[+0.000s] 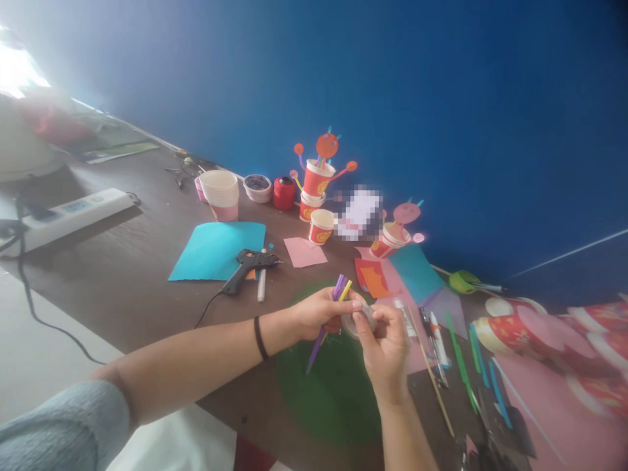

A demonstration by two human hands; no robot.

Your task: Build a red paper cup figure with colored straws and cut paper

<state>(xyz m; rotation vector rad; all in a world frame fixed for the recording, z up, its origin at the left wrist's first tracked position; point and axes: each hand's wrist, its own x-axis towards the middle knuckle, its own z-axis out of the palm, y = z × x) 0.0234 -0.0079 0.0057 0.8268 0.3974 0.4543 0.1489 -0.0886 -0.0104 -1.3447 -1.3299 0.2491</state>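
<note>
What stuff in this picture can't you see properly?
Head view: the clear round thing is mostly covered by fingers of the right hand; possibly tape.
The left hand hides the middle of its straws.
A pixelated patch hides whatever sits by the decorated cups.
Red cups at the right edge are blurred and cut off.
Glare whitens the top-left corner.

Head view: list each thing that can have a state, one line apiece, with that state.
left hand, closed around straws
right hand, pinching tape roll
glue gun, lying on its side
cup stack, upright, nested
orange-headed cup figure, upright
pink-headed cup figure, tilted
red cups, lying on their sides
</note>
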